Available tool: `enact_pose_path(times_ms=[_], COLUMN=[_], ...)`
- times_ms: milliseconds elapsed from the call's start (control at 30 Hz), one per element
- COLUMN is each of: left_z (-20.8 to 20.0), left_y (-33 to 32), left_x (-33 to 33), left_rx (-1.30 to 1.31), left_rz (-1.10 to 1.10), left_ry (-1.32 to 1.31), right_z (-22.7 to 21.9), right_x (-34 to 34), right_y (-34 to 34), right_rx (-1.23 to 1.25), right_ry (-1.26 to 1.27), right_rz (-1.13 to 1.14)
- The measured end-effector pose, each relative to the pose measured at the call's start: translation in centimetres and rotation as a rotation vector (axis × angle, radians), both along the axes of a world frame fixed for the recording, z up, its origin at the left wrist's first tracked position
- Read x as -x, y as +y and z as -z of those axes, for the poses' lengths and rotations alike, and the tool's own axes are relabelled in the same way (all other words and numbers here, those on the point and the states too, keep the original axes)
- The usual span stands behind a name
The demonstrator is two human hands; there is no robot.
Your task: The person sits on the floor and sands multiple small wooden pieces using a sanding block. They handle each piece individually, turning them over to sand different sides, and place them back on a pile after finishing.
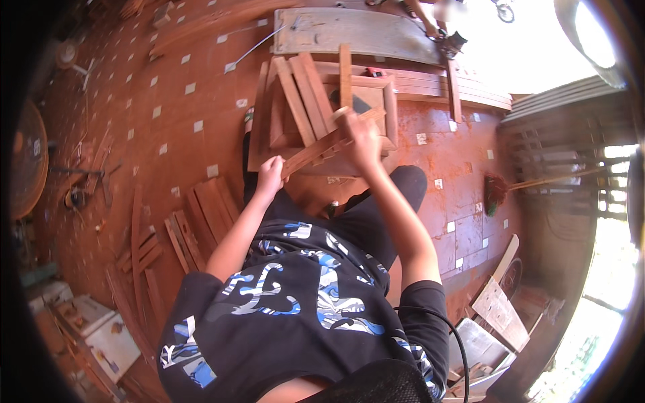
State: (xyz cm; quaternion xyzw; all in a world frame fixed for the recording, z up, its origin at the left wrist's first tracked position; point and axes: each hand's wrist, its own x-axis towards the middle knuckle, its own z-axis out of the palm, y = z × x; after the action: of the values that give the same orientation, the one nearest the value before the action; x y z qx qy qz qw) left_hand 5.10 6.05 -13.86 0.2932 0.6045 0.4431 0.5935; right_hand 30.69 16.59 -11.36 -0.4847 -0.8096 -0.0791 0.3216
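A reddish-brown wooden strip [312,153] slants up to the right in front of me. My left hand [271,176] is closed round its lower end. Farther along it, my right hand [359,140] is closed over the strip; its fingertips are partly hidden, and I cannot tell whether something small lies under them. Beneath the strip stands a low wooden panel [275,138] with a raised frame, serving as a work surface. On it lie several loose strips [310,87], side by side left of my right hand. One lighter strip [345,74] points away from me beyond that hand.
Beyond the panel lies a long grey board [349,30]; another person's arm [423,19] reaches in near a dark tool [452,44]. Stacked planks [484,95] are at the far right. A broom [496,193] lies right, wood pieces [185,235] left, on the tiled floor.
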Motion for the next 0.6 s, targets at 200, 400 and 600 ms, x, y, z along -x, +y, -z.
enact_pose_path(times_ms=[200,400,600], left_z=[-0.2,0.6,0.5], left_y=[0.0,0.0,-0.4], left_x=[0.4,0.1,0.5], left_rx=[0.026,0.01,0.055], left_rz=[-0.01,-0.044,0.018], left_ry=[0.032,0.095,0.064], right_z=[-1.4,-1.4,-2.6], right_x=[-5.4,1.6,8.5], right_y=[4.7,-1.0,-8.2], right_rx=[0.088,0.077,0.151], right_ry=[0.09,0.141,0.124], right_rz=[0.392,0.135,-0.158])
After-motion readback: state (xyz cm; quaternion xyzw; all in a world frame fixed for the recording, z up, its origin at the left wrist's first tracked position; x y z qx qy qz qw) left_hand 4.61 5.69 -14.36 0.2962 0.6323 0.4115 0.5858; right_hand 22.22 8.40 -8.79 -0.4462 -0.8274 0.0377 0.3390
